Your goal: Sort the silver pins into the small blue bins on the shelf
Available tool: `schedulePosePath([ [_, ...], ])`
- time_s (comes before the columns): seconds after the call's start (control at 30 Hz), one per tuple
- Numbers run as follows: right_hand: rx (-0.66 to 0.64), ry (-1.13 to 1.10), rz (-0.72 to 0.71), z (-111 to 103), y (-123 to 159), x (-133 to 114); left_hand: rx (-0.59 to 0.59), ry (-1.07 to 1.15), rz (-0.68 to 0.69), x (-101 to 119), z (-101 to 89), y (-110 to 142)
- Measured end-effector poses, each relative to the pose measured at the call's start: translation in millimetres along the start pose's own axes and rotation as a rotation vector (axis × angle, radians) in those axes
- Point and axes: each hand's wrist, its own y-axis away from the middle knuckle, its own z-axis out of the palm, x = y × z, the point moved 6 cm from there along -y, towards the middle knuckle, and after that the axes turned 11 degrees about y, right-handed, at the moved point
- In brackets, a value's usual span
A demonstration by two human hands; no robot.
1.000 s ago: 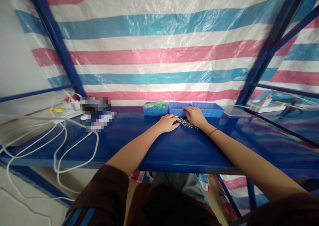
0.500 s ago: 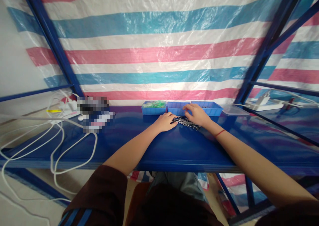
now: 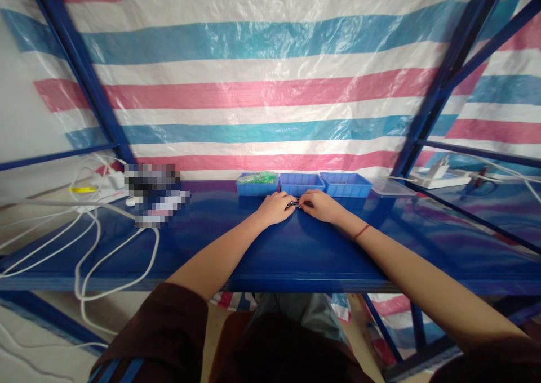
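A bundle of thin black-and-silver rods [image 3: 296, 204] shows only in the small gap between my hands, just above the blue tabletop. My left hand [image 3: 277, 208] is closed around the bundle's left end. At the other end my right hand [image 3: 320, 205], its wrist ringed by a red string, has its fingers curled round the rods. My palms hide most of their length. Close behind my hands stand three blue bins: the left bin [image 3: 257, 189] holds green items in clear plastic, the middle bin [image 3: 291, 184] is partly covered by my fingers, and the right bin [image 3: 347, 189] has small pieces inside.
A clear plastic lid [image 3: 394, 188] lies right of the bins. White cables [image 3: 157, 253] loop over the table's left side near a power strip [image 3: 101, 201] and a blurred-out object [image 3: 156, 188]. Blue frame posts rise at both sides, before a striped sheet [image 3: 262, 96].
My right hand has moved left and down onto the rods and closed. The rods, spread loosely before, are now gathered between both hands. The view has shifted slightly.
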Motion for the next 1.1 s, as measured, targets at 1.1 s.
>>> schedulePosePath([
  [1.1,-0.031,0.081,-0.021,-1.4,2.6,-5.2,0.041,-0.040,-0.024,3.2,-1.5,-1.0],
])
